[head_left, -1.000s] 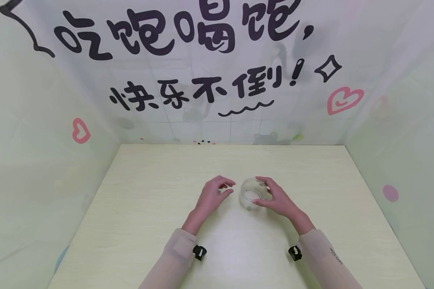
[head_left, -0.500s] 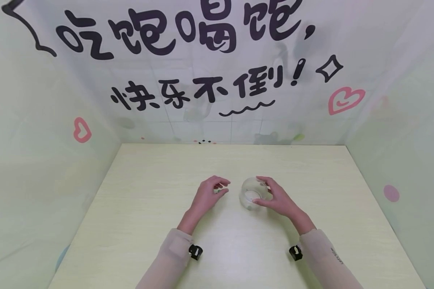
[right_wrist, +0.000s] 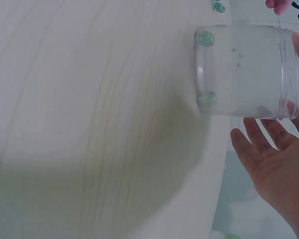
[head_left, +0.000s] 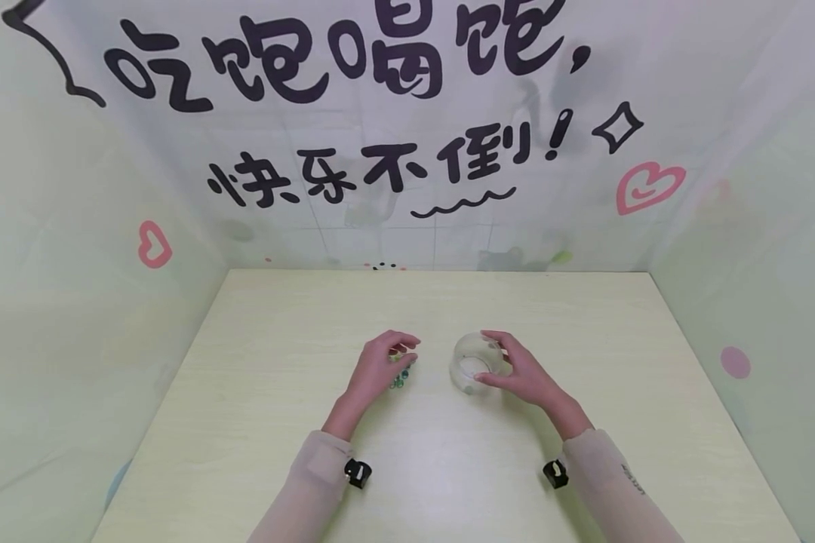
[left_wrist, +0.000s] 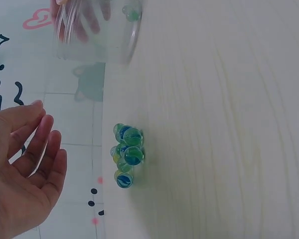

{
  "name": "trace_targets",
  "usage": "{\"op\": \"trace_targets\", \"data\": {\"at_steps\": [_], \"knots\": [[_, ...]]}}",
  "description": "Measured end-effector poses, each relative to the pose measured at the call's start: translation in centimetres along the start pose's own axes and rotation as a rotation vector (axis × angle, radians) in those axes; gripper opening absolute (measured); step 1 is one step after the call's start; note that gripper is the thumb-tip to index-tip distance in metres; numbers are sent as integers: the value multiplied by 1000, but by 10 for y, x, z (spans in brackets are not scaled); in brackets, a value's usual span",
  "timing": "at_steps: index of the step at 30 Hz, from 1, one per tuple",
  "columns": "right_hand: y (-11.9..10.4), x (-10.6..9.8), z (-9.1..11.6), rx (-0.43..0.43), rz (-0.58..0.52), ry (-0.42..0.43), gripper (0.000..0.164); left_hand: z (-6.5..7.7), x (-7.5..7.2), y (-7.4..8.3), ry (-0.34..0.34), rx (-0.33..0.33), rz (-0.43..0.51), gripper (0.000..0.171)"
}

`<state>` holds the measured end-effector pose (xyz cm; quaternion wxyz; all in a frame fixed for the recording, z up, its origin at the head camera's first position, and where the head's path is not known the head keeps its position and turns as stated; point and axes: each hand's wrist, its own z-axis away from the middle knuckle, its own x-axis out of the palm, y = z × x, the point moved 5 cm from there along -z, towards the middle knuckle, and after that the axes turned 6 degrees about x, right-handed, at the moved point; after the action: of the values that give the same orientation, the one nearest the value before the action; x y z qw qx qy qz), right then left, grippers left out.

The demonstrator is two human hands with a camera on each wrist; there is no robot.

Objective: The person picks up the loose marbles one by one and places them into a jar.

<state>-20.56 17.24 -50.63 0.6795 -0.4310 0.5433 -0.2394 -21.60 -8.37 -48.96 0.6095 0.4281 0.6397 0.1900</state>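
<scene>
In the head view the left hand [head_left: 375, 365] partly hides the glass marbles [left_wrist: 133, 156] on the table [head_left: 441, 467] just below it; its fingers bend loosely, holding nothing visible. To its right, the right hand [head_left: 524, 376] grips the clear jar [right_wrist: 246, 74], partly cut off in the left wrist view; greenish balls [right_wrist: 206, 39] lie inside.

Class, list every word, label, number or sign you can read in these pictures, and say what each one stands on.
"吃饱喝饱," – upper line of black characters on the backdrop; some tops are cut off by the frame.
"快乐不倒!" – lower line of black characters, same backdrop.
Right sleeve – small dark lettering, too small and blurred to read.
Clear jar – no readable text visible.
</scene>
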Motion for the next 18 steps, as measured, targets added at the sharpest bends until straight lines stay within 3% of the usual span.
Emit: {"op": "trace_targets", "data": {"at_steps": [18], "knots": [[0, 0, 0, 1, 2, -5, 78, 4, -12, -19, 13, -59, 8, 25]]}}
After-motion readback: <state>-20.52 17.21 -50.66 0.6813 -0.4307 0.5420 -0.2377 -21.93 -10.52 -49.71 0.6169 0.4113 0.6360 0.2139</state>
